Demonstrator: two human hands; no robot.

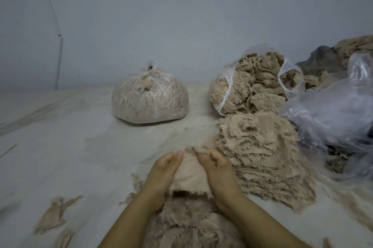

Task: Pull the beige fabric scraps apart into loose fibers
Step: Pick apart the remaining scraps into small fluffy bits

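A pale, dusty floor sheet (60,146) covers the ground, likely so loosened fluff can be gathered easily. On the far right lies crumpled clear plastic sheeting (333,114), apparently spare bagging. Just left of it a heap of beige fabric scraps (262,159) sits within easy reach of the right hand: flat woven squares with frayed, hairy edges, stacked in loose layers. Behind the heap an open plastic bag (252,86) brims with fluffy teased fibre, and left of that stands a knotted bag (150,100), rounded and packed full, presumably finished output set out of the way. Nearest the person, a soft mound of loose fibers (191,225) lies between the forearms, right where pulled pieces would fall. A few stray tufts (54,213) lie near left.

Above that mound, one held scrap (190,173) hangs flat between the hands. The left hand (164,171) and right hand (217,169) are both closed, thumbs and fingers pinching its far frayed edge close together, well placed to tear along the weave.
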